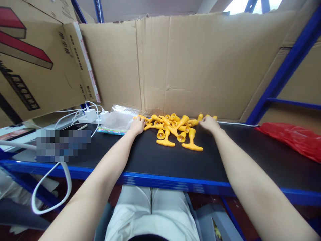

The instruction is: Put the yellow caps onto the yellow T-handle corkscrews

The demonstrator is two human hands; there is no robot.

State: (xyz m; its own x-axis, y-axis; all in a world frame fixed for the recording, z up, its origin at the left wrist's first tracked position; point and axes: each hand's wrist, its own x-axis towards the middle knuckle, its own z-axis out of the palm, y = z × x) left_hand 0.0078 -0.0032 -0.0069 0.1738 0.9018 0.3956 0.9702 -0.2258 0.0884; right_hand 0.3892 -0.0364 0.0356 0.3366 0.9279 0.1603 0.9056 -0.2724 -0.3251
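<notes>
A pile of yellow T-shaped handles (pixel 192 142) with cup-shaped ends lies on the black shelf top against the cardboard. Several cups face me, such as the yellow cup (pixel 161 134) at the front. At the pile's left end, my left hand (pixel 137 126) has its fingers curled against a yellow piece (pixel 141 117), which shows just beyond them. My right hand (pixel 209 124) is at the right end, fingers bent and closed around a yellow piece (pixel 215 117) that shows past the knuckles. Both hands hide much of what they touch.
A clear plastic bag (pixel 119 118) lies left of my left hand. Further left are white chargers (pixel 90 114) with cables and a phone (pixel 77 126). A red plastic bag (pixel 291 137) is at far right. Cardboard (pixel 213 67) stands behind; a blue edge (pixel 175 182) runs along the front.
</notes>
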